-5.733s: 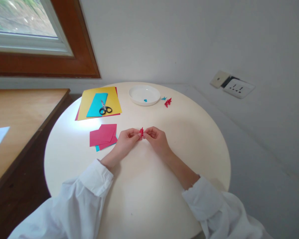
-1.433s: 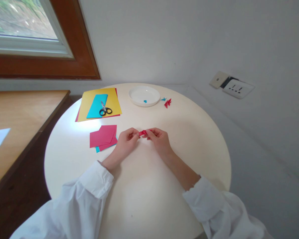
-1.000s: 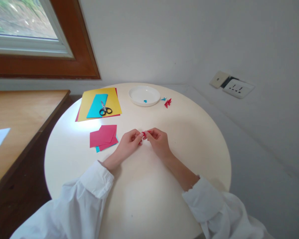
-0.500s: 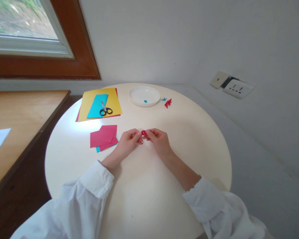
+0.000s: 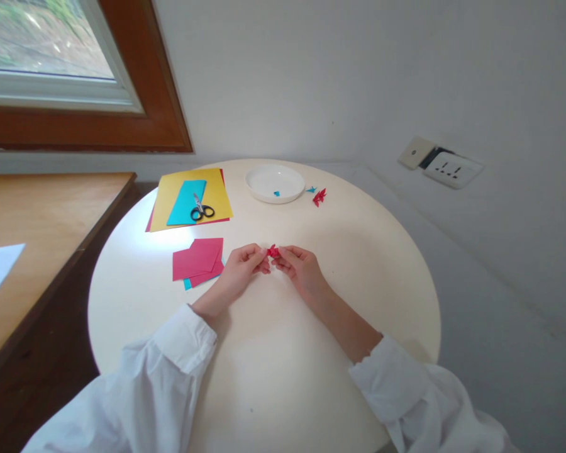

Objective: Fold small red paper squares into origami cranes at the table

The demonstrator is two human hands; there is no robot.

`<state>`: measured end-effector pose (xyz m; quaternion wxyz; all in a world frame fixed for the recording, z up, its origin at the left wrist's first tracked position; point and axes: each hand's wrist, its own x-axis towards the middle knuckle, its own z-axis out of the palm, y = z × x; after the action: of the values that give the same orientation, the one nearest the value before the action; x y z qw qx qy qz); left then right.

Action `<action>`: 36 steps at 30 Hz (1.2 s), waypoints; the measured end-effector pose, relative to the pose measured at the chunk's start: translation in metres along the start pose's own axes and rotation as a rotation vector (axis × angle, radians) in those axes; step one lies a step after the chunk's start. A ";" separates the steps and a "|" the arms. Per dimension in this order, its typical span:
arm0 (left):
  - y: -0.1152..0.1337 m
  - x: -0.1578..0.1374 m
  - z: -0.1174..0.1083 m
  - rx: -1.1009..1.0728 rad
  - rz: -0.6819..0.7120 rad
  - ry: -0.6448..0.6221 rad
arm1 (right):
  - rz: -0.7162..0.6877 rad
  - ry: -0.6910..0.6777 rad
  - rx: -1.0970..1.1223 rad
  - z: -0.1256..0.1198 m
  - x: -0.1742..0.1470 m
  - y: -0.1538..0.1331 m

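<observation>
Between my two hands, above the middle of the round table, is a small red folded paper piece point(image 5: 273, 251), crane-like with pointed tips sticking up. My left hand point(image 5: 246, 265) pinches its left side between thumb and fingers. On the other side, my right hand point(image 5: 300, 267) pinches it the same way. The fingertips cover part of its shape. Left of my left hand lie cut red paper pieces point(image 5: 195, 261) with a bit of blue paper point(image 5: 187, 285) showing underneath.
At the back stands a white dish point(image 5: 259, 189) with a tiny blue folded piece point(image 5: 277, 194) inside. Beside it lie red paper cranes point(image 5: 319, 197) and a blue paper crane point(image 5: 312, 190). Black-handled scissors point(image 5: 202, 212) rest on blue paper point(image 5: 182, 204) over yellow sheets point(image 5: 221, 195).
The red paper piece has turned slightly between my fingertips, and more of its pointed tips now show. Both hands stay in nearly the same place; the view has shifted a little.
</observation>
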<state>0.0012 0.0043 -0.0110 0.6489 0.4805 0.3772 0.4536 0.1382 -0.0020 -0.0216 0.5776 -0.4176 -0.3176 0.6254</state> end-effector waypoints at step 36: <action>0.001 0.001 -0.002 0.052 0.036 0.102 | 0.019 0.052 0.015 -0.006 0.004 -0.006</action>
<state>-0.0003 0.0062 -0.0104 0.6080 0.4803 0.4125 0.4790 0.1464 0.0023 -0.0197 0.5827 -0.4324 -0.2939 0.6222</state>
